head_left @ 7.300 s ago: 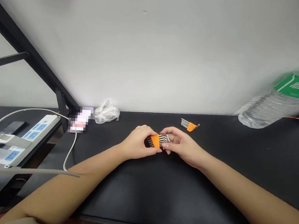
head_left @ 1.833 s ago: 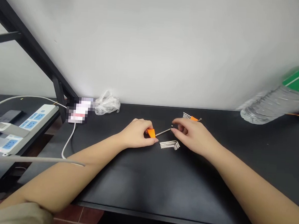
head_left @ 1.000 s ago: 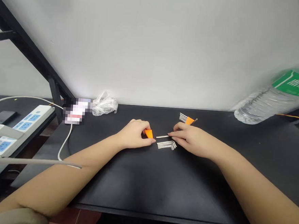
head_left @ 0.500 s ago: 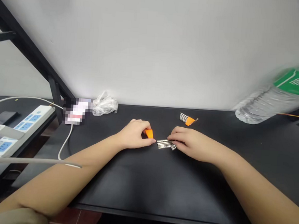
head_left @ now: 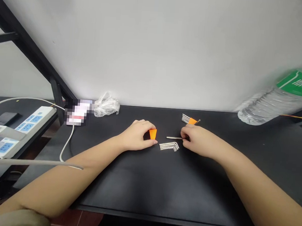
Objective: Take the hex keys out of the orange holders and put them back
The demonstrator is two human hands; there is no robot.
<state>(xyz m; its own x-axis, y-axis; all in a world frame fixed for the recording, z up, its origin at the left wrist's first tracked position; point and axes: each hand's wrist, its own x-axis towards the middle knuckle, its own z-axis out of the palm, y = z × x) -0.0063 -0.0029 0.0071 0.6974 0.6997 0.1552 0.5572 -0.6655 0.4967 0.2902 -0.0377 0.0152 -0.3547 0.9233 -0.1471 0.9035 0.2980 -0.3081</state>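
Observation:
My left hand grips a small orange hex key holder between thumb and fingers, low over the black table. My right hand pinches one hex key, its straight shaft pointing left toward the holder. Below that key, several loose silver hex keys lie side by side on the table, bent ends to the right. Just beyond my right hand sits a second hex key set, with keys in its orange holder. My right fingers partly cover that holder, and they hide the end of the pinched key.
A crumpled clear plastic bag lies by the wall. A large green-labelled water bottle lies at the right. On the left are a power strip, a white cable and a black metal frame.
My right hand has moved right and slightly away from me, lifting one hex key off the loose row. The orange holder in my left hand has turned a little and shows more of its face.

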